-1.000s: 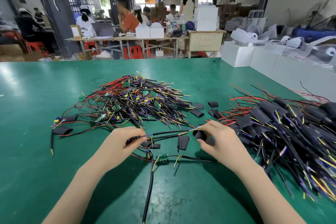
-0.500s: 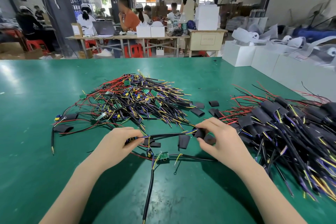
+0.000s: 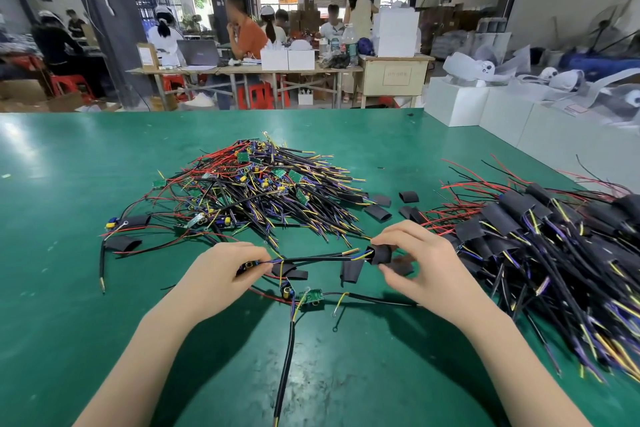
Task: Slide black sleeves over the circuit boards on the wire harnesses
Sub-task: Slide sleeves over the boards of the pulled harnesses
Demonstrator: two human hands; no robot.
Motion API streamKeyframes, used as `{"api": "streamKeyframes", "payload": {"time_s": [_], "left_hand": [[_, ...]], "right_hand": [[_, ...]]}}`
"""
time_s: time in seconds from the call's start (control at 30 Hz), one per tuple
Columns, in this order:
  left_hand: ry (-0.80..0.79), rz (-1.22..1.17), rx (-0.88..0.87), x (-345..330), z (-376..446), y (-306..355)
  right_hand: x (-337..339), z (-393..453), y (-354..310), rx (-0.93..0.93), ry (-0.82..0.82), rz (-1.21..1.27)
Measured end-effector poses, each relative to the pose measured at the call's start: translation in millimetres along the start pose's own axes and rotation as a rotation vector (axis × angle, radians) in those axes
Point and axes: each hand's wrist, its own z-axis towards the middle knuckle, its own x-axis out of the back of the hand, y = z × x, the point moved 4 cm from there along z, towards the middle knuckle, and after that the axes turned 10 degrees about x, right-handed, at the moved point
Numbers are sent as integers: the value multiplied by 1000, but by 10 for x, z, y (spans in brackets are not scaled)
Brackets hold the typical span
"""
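Right hand: grip pinches a black sleeve at the cable tips. Left hand: grip pinches the cable's other end. Bare harnesses piled mid-bench; sleeved ones right.

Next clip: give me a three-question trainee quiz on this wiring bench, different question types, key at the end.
1. True or false: the right hand pinches a black sleeve.
2. The sleeved harnesses lie on which side of the green table: A near left, B centre, C right?
3. Fill in: the left hand holds the harness by its ____ end.

Key: 1 true; 2 C; 3 circuit board, mostly hidden by the fingers.
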Motion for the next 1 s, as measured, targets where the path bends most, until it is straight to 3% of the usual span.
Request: {"api": "streamKeyframes", "payload": {"time_s": [0.3,0.57,0.77,1.0], "left_hand": [[4,46,-3,8,-2,3],[18,127,-14,3,-16,22],[-63,-10,-28,-78,-12,125],[-155,-284,-42,-128,-30,274]], "right_hand": [[-14,-11,-1,1,-7,12],[-58,12,-42,24,-34,-121],[-116,49,-116,121,-119,-395],[-139,83,-210,181,-68,-369]]}}
